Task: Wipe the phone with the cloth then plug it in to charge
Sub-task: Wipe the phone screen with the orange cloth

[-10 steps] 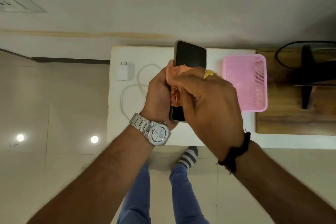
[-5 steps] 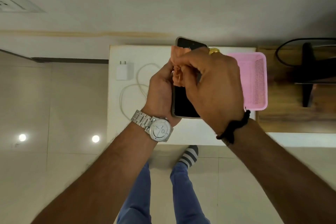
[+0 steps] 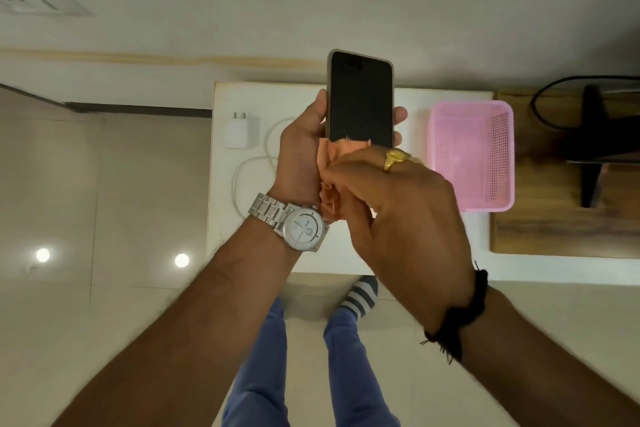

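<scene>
Above the middle of the white table [image 3: 349, 253], the left hand [image 3: 299, 152] held the phone [image 3: 360, 100] upright with its dark screen facing the camera, thumb along the left edge and fingertips wrapped round the right edge. At the phone's 6 o'clock end, the right hand [image 3: 398, 204] was closed around a bunched orange cloth [image 3: 330, 166], pressing it against the lower part of the screen; how much of the phone lay under the cloth and hand could not be made out. A gold ring [image 3: 396, 158] sat on one right finger, a black wristband [image 3: 457, 319] on that wrist, and a silver watch [image 3: 298, 224] on the left wrist. On the table at 9 o'clock from the phone lay a white charger plug [image 3: 237, 132], with its white cable [image 3: 252, 163] looped just beside it. At 3 o'clock stood a pink plastic basket [image 3: 471, 152], near the table's right side. Further right, a black stand [image 3: 592, 146] rested on a wooden board [image 3: 554, 229].
</scene>
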